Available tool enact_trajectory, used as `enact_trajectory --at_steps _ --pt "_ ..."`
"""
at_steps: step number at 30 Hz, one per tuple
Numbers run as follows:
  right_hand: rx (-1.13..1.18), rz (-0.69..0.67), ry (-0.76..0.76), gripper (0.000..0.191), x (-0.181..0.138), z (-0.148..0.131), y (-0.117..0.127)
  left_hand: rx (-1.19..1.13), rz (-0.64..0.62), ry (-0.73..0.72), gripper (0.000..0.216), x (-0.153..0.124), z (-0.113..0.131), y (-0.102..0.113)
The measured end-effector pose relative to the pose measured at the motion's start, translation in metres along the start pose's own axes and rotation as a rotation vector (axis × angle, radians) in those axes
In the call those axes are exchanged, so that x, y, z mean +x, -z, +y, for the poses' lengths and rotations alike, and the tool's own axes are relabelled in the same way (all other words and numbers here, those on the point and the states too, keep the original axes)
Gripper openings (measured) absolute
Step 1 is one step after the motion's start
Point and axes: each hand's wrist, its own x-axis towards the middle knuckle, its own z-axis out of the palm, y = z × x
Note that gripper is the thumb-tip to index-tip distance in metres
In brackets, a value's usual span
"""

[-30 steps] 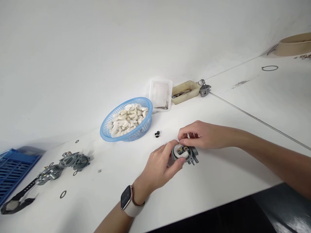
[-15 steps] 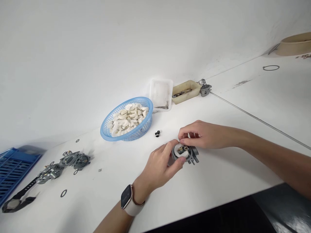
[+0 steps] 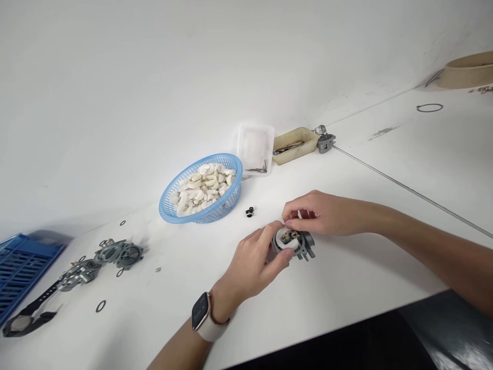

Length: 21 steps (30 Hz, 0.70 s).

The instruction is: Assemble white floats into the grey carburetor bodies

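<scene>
A small grey metal carburetor body (image 3: 298,243) with a white float on top rests on the white table (image 3: 346,277) near the middle. My left hand (image 3: 252,267), a watch on its wrist, grips this carburetor body from the left with thumb and fingers. My right hand (image 3: 314,213) hovers at its top edge, fingertips pinched together on a tiny part I cannot make out. A small black ring part (image 3: 249,211) lies just behind the hands.
A blue basket (image 3: 202,187) of white floats stands behind. A clear tray (image 3: 255,149), a beige tray (image 3: 295,145) and a grey fitting (image 3: 324,140) sit by the wall. Two more carburetor bodies (image 3: 119,253), loose O-rings and a blue crate (image 3: 19,267) lie left.
</scene>
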Motion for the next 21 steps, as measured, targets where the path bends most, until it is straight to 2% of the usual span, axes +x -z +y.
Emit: enact_trajectory --at_steps 10,21 --pt "-0.079 0.024 -0.017 0.03 -0.0003 -0.0004 -0.0011 -0.011 -0.005 -0.003 0.039 0.0008 0.0013 0.0009" --pt "-0.174 0.026 0.036 0.04 0.0003 0.0039 -0.0022 0.002 0.011 -0.026 0.041 0.0007 -0.0012 -0.0006"
